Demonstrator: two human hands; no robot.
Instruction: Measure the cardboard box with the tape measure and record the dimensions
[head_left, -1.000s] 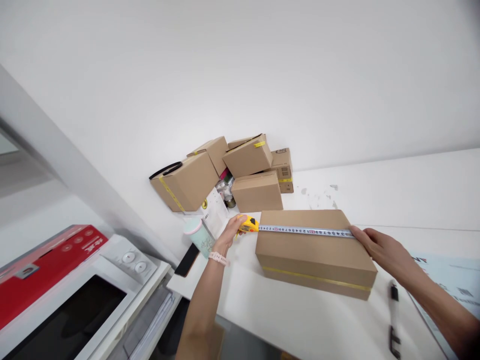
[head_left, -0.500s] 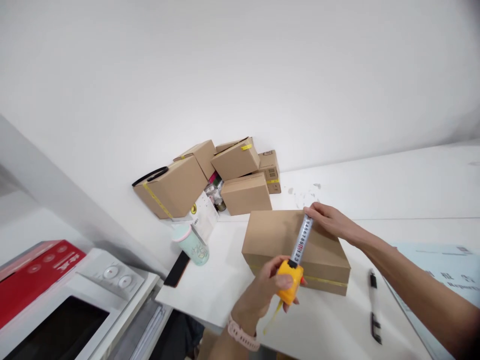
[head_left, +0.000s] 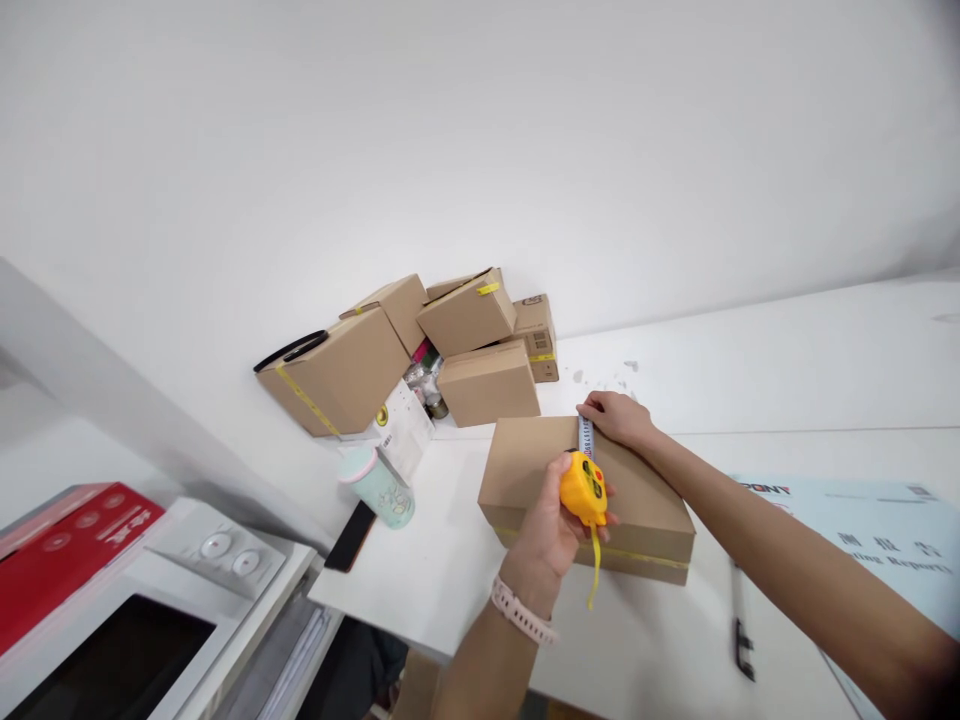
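A closed cardboard box [head_left: 517, 470] with yellow tape along its side lies on the white table. My left hand [head_left: 559, 515] is wrapped round a yellow tape measure [head_left: 583, 488], held over the box's top near its front edge, with a yellow strap hanging down. The pulled-out blade [head_left: 586, 436] runs from the case across the box top to its far edge. There my right hand [head_left: 616, 415] pinches the blade's end, its fingers closed, at the back edge of the box. A pink watch strap circles my left wrist.
Several cardboard boxes [head_left: 487, 385] are stacked by the wall at the back left. A mint tumbler [head_left: 382, 492] stands near a black flat object [head_left: 350, 537]. A pen [head_left: 741, 630] and a pale blue printed sheet [head_left: 862, 520] lie right. A white microwave [head_left: 135, 640] stands lower left.
Both hands have shifted left along the box. The tape measure's case has moved up and forward over the box top, with less blade showing. The view has shifted slightly.
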